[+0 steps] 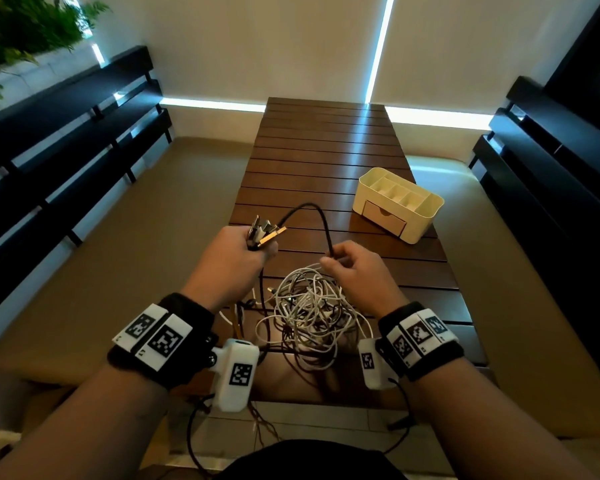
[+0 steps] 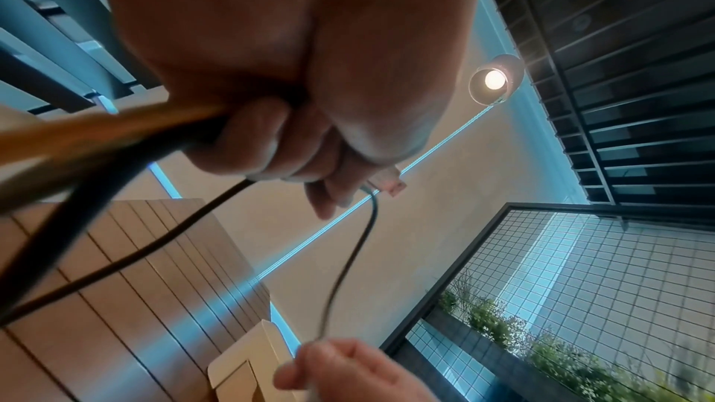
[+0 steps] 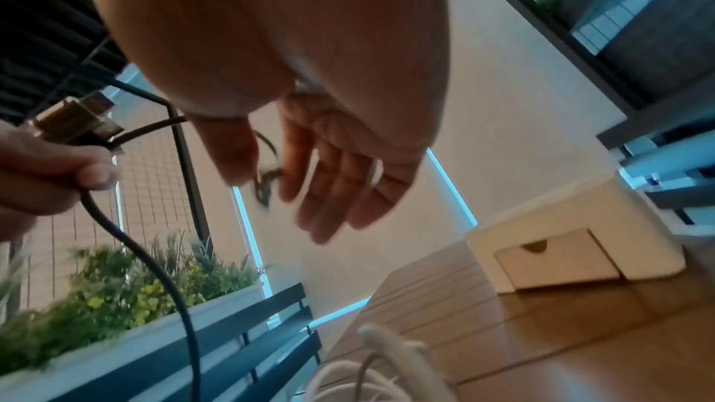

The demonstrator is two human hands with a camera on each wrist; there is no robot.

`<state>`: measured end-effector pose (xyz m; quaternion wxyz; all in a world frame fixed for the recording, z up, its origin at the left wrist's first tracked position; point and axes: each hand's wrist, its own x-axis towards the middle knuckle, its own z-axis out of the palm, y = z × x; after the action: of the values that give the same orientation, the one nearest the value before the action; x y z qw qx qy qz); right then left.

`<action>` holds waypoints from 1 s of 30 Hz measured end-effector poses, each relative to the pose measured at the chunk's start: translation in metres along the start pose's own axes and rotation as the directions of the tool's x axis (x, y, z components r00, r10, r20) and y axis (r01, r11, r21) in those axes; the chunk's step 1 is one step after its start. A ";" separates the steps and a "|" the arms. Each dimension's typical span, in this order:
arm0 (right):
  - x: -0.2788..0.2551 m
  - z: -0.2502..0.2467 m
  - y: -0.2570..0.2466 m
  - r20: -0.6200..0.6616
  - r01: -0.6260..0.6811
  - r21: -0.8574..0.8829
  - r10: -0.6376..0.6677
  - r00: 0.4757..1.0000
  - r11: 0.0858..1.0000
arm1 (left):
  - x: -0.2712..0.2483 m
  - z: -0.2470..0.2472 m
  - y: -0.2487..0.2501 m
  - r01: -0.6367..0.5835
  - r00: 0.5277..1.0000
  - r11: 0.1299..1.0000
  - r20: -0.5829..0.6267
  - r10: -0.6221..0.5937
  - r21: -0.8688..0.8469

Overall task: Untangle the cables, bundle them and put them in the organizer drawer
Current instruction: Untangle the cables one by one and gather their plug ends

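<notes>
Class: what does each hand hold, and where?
Left hand grips several cable plugs at their connector ends; right hand pinches the thin black cable mid-length.

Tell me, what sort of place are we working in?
Probably a home balcony or patio: a slatted wooden table, dark slatted benches on both sides, and a planter of greenery beside a wire-mesh screen.

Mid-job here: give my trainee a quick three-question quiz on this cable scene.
1. True or false: the organizer drawer is shut.
2. What does the left hand grip? A) a bunch of cable plugs B) the organizer C) nothing
3. Fill in: the right hand pinches a ____ cable arching from the left hand, above the tangle on the table.

Key: 1 true; 2 A; 3 black.
</notes>
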<state>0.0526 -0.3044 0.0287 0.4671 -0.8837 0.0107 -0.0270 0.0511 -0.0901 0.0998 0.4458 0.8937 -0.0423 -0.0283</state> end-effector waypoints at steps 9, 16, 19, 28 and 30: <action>-0.010 -0.008 -0.037 0.017 0.399 -0.170 -0.402 0.915 0.901 | 0.002 0.006 -0.004 -0.008 0.985 0.999 0.174 -0.001 0.050; -0.025 -0.004 -0.047 0.121 0.321 -0.100 -0.308 0.944 0.942 | -0.004 0.004 -0.008 -0.068 0.979 0.995 0.187 0.081 -0.075; -0.034 -0.005 -0.050 0.148 0.217 -0.027 -0.211 0.966 0.976 | -0.008 0.005 -0.010 -0.102 0.984 0.988 0.136 0.118 -0.119; -0.064 -0.015 -0.032 0.348 -0.026 -0.068 0.048 0.936 0.997 | -0.025 -0.020 -0.023 0.058 0.995 0.759 0.101 0.011 -0.649; -0.067 -0.014 -0.027 0.394 -0.056 -0.131 0.103 0.913 0.990 | -0.030 -0.024 -0.023 0.045 0.997 0.749 0.078 0.010 -0.661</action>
<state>-0.0157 -0.2978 0.0562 0.4077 -0.8951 -0.0474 0.1739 0.0241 -0.0544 0.0957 0.7312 0.6764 -0.0382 -0.0799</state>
